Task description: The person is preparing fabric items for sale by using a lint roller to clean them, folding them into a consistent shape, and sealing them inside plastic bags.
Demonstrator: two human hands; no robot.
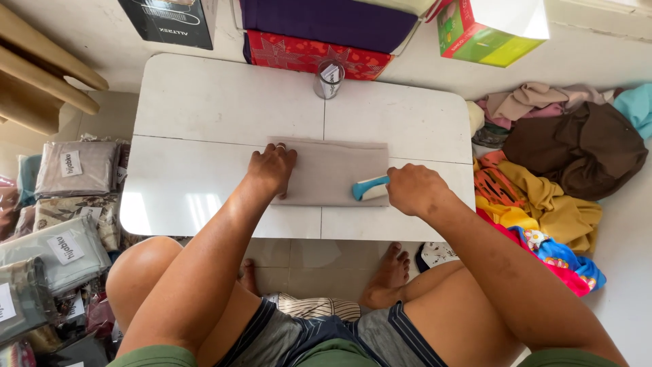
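On the white counter (204, 102) lies a folded beige cloth (333, 170). The left hand (272, 168) presses flat on its left end. The right hand (413, 189) grips a blue-and-white handle (370, 188) touching the cloth's right edge. A small tin (329, 79) stands behind.

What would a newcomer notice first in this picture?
First, the two hands on the folded beige cloth in the middle of the white low table: the left hand presses it flat, and the right hand grips a tool with a teal handle. Next, the bright heap of clothes on the floor to the right.
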